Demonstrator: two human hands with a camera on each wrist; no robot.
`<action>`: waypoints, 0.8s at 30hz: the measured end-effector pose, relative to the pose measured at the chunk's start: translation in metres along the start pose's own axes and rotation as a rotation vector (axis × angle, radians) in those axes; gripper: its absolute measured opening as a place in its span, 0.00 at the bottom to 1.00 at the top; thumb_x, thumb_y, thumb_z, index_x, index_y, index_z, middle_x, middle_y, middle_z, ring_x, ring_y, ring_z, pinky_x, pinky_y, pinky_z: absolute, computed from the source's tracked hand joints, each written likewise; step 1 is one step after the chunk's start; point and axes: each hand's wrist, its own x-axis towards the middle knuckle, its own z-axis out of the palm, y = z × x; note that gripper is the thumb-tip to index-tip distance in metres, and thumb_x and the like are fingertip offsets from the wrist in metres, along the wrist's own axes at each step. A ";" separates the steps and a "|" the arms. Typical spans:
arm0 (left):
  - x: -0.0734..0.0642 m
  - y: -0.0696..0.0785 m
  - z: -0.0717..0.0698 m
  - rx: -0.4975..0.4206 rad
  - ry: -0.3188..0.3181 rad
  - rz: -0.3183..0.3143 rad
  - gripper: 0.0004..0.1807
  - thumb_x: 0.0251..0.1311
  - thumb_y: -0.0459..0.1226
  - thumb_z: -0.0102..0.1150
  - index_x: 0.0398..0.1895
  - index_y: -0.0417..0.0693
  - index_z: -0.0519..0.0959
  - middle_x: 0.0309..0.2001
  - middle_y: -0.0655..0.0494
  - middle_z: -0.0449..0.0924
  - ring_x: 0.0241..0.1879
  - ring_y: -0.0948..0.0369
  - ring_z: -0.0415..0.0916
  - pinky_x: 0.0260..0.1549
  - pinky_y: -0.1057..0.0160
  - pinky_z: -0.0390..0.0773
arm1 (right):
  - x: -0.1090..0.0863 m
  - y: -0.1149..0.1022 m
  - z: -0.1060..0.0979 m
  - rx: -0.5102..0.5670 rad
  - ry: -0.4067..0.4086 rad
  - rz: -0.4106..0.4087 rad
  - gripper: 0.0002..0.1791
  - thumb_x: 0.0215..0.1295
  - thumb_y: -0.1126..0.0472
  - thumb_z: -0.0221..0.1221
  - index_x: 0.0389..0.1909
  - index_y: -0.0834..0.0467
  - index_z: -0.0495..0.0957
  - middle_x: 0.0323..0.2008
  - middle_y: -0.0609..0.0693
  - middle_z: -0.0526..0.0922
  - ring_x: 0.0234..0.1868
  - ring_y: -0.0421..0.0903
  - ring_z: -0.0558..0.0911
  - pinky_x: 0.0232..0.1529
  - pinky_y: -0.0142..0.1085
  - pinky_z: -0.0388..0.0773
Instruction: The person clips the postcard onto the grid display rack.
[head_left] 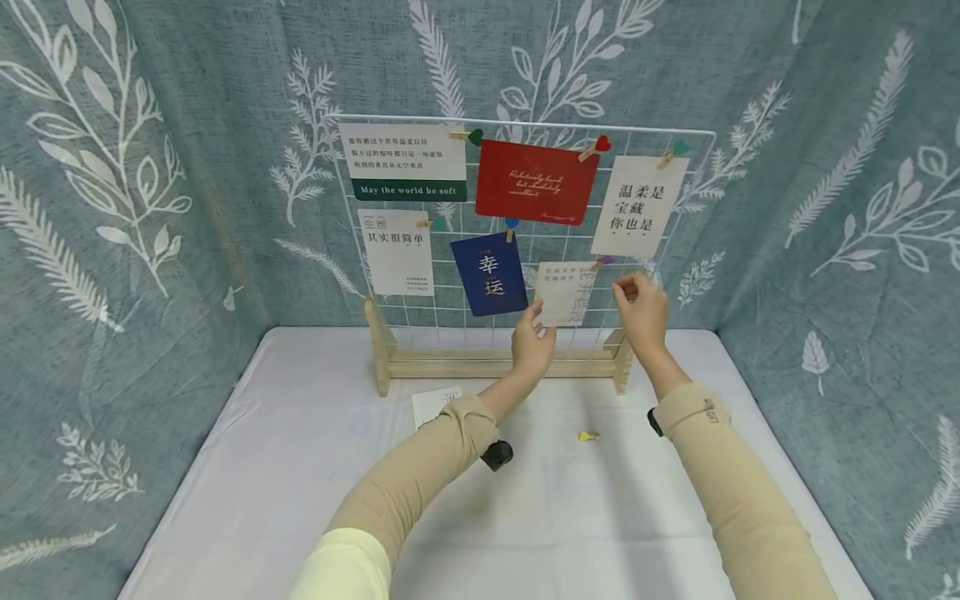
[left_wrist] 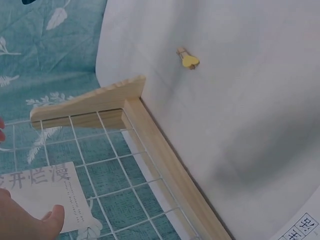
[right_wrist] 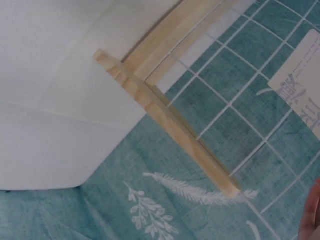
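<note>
A cream card [head_left: 562, 296] with purple-grey lettering is against the white wire grid [left_wrist: 107, 160], low and right of its middle. A clothespin with a purple heart [head_left: 604, 261] sits at the card's upper right corner. My left hand [head_left: 532, 346] holds the card by its lower left corner, thumb near the bottom edge. In the left wrist view that hand [left_wrist: 25, 217] overlaps the card. Just right of the purple clothespin, my right hand [head_left: 645, 312] is raised with loosely bent fingers and nothing visible in it. Only its edge shows in the right wrist view.
Several other cards hang clipped on the grid, including a red one [head_left: 536, 182] and a blue one [head_left: 490, 275]. A wooden base [head_left: 495, 367] supports the grid. On the white table lie a yellow-heart clothespin [head_left: 588, 436] and a white card [head_left: 429, 406], partly behind my left sleeve.
</note>
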 end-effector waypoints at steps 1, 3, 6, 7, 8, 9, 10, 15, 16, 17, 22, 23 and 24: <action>0.000 -0.001 0.000 -0.003 -0.002 -0.002 0.28 0.62 0.26 0.48 0.67 0.40 0.62 0.66 0.41 0.65 0.62 0.42 0.67 0.59 0.54 0.71 | -0.001 0.001 0.000 -0.002 -0.007 0.001 0.08 0.63 0.69 0.57 0.36 0.73 0.77 0.32 0.68 0.83 0.32 0.60 0.82 0.37 0.47 0.79; 0.000 -0.003 -0.002 -0.011 -0.003 -0.002 0.28 0.61 0.25 0.47 0.66 0.40 0.63 0.65 0.40 0.66 0.61 0.42 0.68 0.59 0.55 0.72 | -0.003 0.001 0.000 -0.003 -0.020 0.002 0.07 0.63 0.70 0.57 0.35 0.73 0.77 0.32 0.68 0.83 0.32 0.60 0.82 0.37 0.48 0.79; 0.000 -0.005 -0.004 -0.032 0.005 -0.013 0.27 0.60 0.25 0.47 0.65 0.41 0.64 0.63 0.41 0.68 0.60 0.43 0.70 0.58 0.55 0.73 | -0.006 0.004 0.001 0.008 -0.053 0.000 0.07 0.62 0.70 0.56 0.36 0.73 0.77 0.33 0.68 0.83 0.33 0.60 0.82 0.38 0.48 0.80; 0.000 -0.006 -0.005 -0.043 0.011 -0.014 0.27 0.60 0.25 0.47 0.65 0.40 0.65 0.62 0.41 0.69 0.59 0.43 0.71 0.57 0.55 0.75 | -0.007 0.005 0.002 0.010 -0.063 0.001 0.07 0.62 0.70 0.56 0.36 0.72 0.77 0.33 0.67 0.83 0.33 0.59 0.82 0.38 0.47 0.80; 0.000 -0.006 -0.006 -0.052 0.015 -0.013 0.27 0.59 0.24 0.47 0.64 0.40 0.66 0.61 0.41 0.70 0.58 0.44 0.72 0.56 0.55 0.75 | -0.008 0.005 0.001 0.010 -0.071 -0.002 0.07 0.62 0.71 0.56 0.36 0.72 0.77 0.34 0.67 0.83 0.34 0.59 0.83 0.37 0.46 0.80; 0.001 -0.006 -0.007 -0.059 0.016 -0.013 0.27 0.59 0.25 0.46 0.64 0.41 0.66 0.61 0.41 0.71 0.57 0.44 0.73 0.54 0.55 0.76 | -0.008 0.006 0.001 0.010 -0.074 -0.007 0.07 0.62 0.70 0.56 0.36 0.72 0.77 0.34 0.67 0.83 0.34 0.59 0.83 0.37 0.44 0.80; 0.001 -0.006 -0.008 -0.066 0.017 -0.009 0.27 0.59 0.25 0.46 0.64 0.41 0.67 0.60 0.41 0.71 0.57 0.44 0.74 0.53 0.55 0.77 | -0.009 0.006 0.002 0.013 -0.075 -0.012 0.07 0.62 0.70 0.56 0.36 0.72 0.77 0.34 0.67 0.83 0.34 0.59 0.83 0.36 0.40 0.80; 0.004 -0.006 -0.014 -0.071 0.014 0.022 0.25 0.60 0.25 0.47 0.63 0.39 0.67 0.58 0.40 0.73 0.55 0.43 0.75 0.50 0.55 0.79 | -0.011 0.005 0.003 0.034 -0.068 -0.033 0.07 0.62 0.70 0.56 0.37 0.72 0.78 0.33 0.67 0.83 0.34 0.59 0.83 0.31 0.21 0.71; 0.005 -0.006 -0.015 -0.075 0.012 0.026 0.24 0.61 0.25 0.47 0.62 0.39 0.67 0.58 0.40 0.73 0.55 0.43 0.75 0.51 0.55 0.78 | -0.011 0.004 0.003 0.042 -0.072 -0.035 0.07 0.62 0.70 0.57 0.37 0.72 0.78 0.34 0.67 0.83 0.34 0.59 0.83 0.31 0.21 0.72; 0.005 -0.006 -0.016 -0.074 0.012 0.029 0.24 0.61 0.25 0.47 0.62 0.39 0.67 0.58 0.40 0.73 0.54 0.43 0.75 0.51 0.55 0.78 | -0.012 0.003 0.003 0.049 -0.079 -0.034 0.07 0.62 0.70 0.57 0.37 0.72 0.78 0.34 0.67 0.83 0.34 0.59 0.83 0.32 0.23 0.73; 0.003 -0.008 -0.026 -0.068 0.005 0.021 0.24 0.60 0.24 0.49 0.61 0.39 0.69 0.56 0.40 0.74 0.54 0.43 0.75 0.52 0.54 0.77 | -0.017 0.002 0.004 0.063 -0.134 -0.022 0.08 0.61 0.71 0.57 0.38 0.73 0.77 0.36 0.68 0.83 0.36 0.60 0.82 0.40 0.44 0.81; 0.002 -0.010 -0.028 -0.061 0.009 0.020 0.24 0.60 0.24 0.49 0.61 0.38 0.69 0.56 0.40 0.75 0.54 0.43 0.75 0.52 0.54 0.78 | -0.019 0.002 0.004 0.067 -0.153 -0.020 0.08 0.61 0.71 0.57 0.38 0.73 0.77 0.36 0.68 0.82 0.37 0.60 0.82 0.41 0.47 0.81; 0.001 -0.012 -0.031 -0.059 0.013 0.015 0.23 0.60 0.24 0.49 0.61 0.39 0.69 0.55 0.40 0.75 0.54 0.43 0.75 0.52 0.53 0.78 | -0.021 0.002 0.006 0.067 -0.171 -0.021 0.08 0.62 0.71 0.57 0.39 0.73 0.77 0.37 0.68 0.82 0.37 0.60 0.82 0.41 0.48 0.80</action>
